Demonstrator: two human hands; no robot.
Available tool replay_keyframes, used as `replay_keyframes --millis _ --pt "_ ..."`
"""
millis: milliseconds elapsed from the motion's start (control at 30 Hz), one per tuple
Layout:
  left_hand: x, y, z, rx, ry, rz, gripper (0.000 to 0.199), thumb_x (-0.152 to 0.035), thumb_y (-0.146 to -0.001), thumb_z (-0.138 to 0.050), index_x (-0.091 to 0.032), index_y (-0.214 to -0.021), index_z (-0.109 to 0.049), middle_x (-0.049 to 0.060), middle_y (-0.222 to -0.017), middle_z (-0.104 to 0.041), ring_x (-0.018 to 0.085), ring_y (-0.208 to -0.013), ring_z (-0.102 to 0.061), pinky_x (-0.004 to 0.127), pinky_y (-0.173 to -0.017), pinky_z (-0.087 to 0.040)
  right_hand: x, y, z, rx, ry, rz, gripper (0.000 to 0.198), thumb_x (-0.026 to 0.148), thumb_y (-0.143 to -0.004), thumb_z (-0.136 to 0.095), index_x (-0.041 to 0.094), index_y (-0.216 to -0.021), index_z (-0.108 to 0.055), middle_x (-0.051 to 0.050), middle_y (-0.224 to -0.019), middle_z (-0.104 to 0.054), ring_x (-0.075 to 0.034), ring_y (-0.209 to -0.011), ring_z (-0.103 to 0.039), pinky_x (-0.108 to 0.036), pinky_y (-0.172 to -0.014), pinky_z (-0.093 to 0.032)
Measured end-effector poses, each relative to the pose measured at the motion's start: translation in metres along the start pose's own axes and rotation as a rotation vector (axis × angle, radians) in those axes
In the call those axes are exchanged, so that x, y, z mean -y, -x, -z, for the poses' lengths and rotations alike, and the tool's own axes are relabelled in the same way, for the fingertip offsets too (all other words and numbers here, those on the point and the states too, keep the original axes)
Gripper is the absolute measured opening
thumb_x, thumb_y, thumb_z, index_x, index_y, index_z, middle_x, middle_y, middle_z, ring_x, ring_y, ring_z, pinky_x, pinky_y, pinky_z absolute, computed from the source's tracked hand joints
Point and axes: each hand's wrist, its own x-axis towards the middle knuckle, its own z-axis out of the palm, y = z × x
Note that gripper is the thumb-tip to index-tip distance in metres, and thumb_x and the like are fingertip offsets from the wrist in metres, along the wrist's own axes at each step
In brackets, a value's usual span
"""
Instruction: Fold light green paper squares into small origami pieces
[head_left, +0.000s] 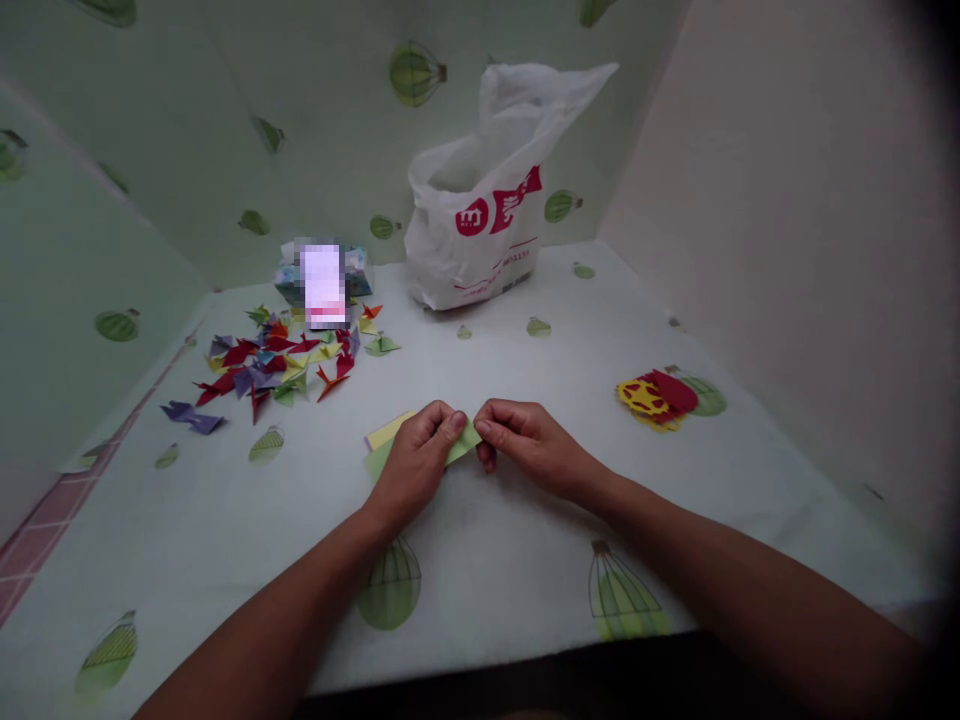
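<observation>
Between my two hands is a small piece of light green origami paper (466, 441), with a pointed corner towards the right. My left hand (420, 452) pinches it, thumb on top. The fingertips of my right hand (531, 440) are closed on its right corner. How the paper is folded cannot be made out. Partly hidden beneath my left hand lie yellow paper sheets (388, 431) with a purple edge, and a light green area shows beside them.
Many folded paper cranes (259, 375) in several colours lie at the left. Behind them are a tissue box (360, 272) and a blurred-out bright screen (324, 282). A white plastic bag (480, 220) stands at the back. Yellow and red cut-out pieces (651, 398) lie right.
</observation>
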Motion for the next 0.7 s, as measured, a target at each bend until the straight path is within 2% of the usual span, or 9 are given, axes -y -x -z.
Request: replay_keyframes --millis 333,433,600,700 --pt "-0.0012 0.0007 -0.0022 -0.021 0.024 0.027 0.036 -0.048 -0.092 -0.051 -0.02 -0.07 -0.046 -0.005 -0.057 -0.041 0.01 -0.053 -0.036 0.024 -0.052 -0.031 0.0003 0.0008 -0.0012 0.017 -0.007 -0.004 0.025 0.034 -0.092 -0.054 0.019 -0.071 -0.053 0.001 -0.065 -0.06 -0.012 -0.06 -0.056 -0.028 -0.064 -0.046" --pt "-0.0033 0.0007 -0.0006 -0.034 -0.032 -0.011 0.036 -0.047 -0.093 -0.051 -0.019 -0.07 -0.05 -0.004 -0.059 -0.045 0.011 -0.056 -0.039 0.024 -0.055 -0.034 0.0019 0.0013 -0.0011 0.007 -0.001 -0.007 0.025 0.033 -0.091 -0.054 0.019 -0.071 -0.053 0.001 -0.064 -0.06 -0.012 -0.059 -0.056 -0.028 -0.064 -0.046" --pt "-0.0032 -0.0019 0.0022 -0.039 -0.028 -0.11 0.022 -0.041 -0.089 -0.058 -0.02 -0.094 -0.063 -0.002 -0.072 -0.055 0.013 -0.066 -0.046 0.024 -0.061 -0.038 0.0025 0.0017 0.0003 -0.014 0.017 -0.011 0.025 0.033 -0.09 -0.055 0.019 -0.07 -0.053 0.002 -0.063 -0.059 -0.012 -0.058 -0.055 -0.028 -0.063 -0.044" --pt "-0.0021 -0.0037 0.0026 -0.043 0.018 -0.108 0.02 -0.038 -0.086 -0.063 -0.02 -0.095 -0.063 -0.002 -0.075 -0.058 0.012 -0.067 -0.049 0.024 -0.062 -0.039 0.0017 0.0016 0.001 -0.015 0.024 -0.011 0.024 0.033 -0.09 -0.055 0.02 -0.07 -0.052 0.002 -0.062 -0.058 -0.011 -0.057 -0.055 -0.027 -0.062 -0.044"
